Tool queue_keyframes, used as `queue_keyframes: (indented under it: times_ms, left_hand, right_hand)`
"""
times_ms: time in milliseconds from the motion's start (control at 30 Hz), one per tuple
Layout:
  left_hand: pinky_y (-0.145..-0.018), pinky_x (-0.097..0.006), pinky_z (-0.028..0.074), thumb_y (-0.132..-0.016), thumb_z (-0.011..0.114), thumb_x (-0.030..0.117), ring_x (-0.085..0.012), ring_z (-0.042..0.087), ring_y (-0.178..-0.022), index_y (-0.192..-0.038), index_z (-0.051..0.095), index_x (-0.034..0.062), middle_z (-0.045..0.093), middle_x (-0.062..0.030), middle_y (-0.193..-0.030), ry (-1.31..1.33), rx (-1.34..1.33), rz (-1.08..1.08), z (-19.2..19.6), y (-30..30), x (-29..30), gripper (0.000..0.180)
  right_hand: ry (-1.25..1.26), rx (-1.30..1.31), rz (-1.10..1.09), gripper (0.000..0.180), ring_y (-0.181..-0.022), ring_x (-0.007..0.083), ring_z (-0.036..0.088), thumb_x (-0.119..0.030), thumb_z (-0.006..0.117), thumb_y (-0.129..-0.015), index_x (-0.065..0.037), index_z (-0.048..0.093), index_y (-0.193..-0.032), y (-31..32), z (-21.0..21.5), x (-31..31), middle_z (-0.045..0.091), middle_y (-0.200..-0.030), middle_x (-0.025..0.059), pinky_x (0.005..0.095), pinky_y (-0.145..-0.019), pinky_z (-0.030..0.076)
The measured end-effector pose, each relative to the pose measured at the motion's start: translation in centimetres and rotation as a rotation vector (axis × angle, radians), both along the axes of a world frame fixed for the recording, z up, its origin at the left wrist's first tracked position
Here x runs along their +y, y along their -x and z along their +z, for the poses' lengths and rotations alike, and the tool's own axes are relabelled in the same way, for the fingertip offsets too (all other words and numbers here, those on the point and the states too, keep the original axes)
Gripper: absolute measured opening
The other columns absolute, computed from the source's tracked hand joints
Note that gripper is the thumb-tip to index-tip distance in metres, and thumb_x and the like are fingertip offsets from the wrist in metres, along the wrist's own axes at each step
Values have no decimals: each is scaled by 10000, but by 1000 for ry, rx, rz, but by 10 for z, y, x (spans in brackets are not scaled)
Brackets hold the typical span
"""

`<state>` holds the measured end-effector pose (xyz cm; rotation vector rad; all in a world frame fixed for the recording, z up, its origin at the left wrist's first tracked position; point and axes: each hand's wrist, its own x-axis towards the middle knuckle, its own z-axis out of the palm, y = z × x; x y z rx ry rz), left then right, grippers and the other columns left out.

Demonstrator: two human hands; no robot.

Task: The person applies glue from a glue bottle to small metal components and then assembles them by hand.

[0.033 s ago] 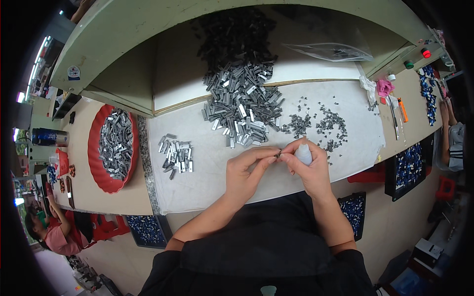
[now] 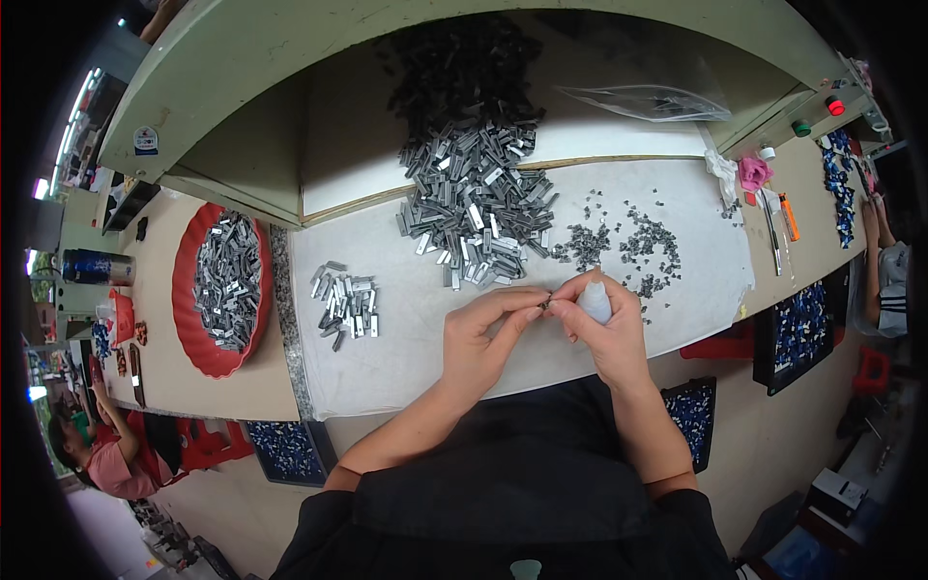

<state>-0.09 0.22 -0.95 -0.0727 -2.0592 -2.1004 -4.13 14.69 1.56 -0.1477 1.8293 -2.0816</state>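
Note:
My left hand point(image 2: 480, 333) is closed, thumb and forefinger pinching a small dark piece point(image 2: 545, 302) over the front of the white sheet. Fingertip to fingertip with it, my right hand point(image 2: 611, 338) meets the same piece and also keeps a small translucent white squeeze bottle point(image 2: 593, 302) in its grip. Fingers cover most of the small piece, so its exact kind is hidden. Just beyond my hands lie many tiny dark parts point(image 2: 650, 244), scattered loosely. A large heap of grey metal rectangular pieces point(image 2: 474, 208) spills forward from the shelf, and a smaller group of them point(image 2: 348, 307) lies to the left.
A red scalloped tray point(image 2: 184, 290) full of similar grey pieces stands at the left. On the right are tweezers point(image 2: 770, 232), an orange-handled tool point(image 2: 789, 218) and a pink cloth point(image 2: 753, 173). A clear plastic bag point(image 2: 648, 101) rests on the shelf. Another person point(image 2: 111, 464) sits far left.

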Motion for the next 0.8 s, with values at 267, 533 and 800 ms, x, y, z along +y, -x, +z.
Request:
queue_keyframes:
  times_ms: [267,533,800]
  left_hand:
    - [-731,-259,458,-769,551,-44,-162,571,-838,-878,590,-41,602,-129,-902,23,35,28,0,0,-3,116]
    - [-706,-244,452,-730,590,-26,-151,586,-791,-829,608,-24,620,-99,-848,-55,-41,70,2,-2,-1,100]
    - [-734,-263,467,-799,535,-6,-144,579,-802,-904,582,-33,600,-113,-896,-374,-154,-20,4,-2,1,119]
  right_hand:
    - [31,-6,-5,62,-579,27,438,-69,606,-755,-21,567,-756,-1,-3,-6,537,-675,-17,172,-510,339]
    - [94,-54,-65,82,-545,27,444,-72,611,-756,-18,549,-760,-9,-5,-14,542,-653,-2,172,-475,351]
    - [297,-121,-146,67,-521,52,453,-43,582,-769,7,545,-795,-15,-12,-17,577,-694,53,182,-466,358]
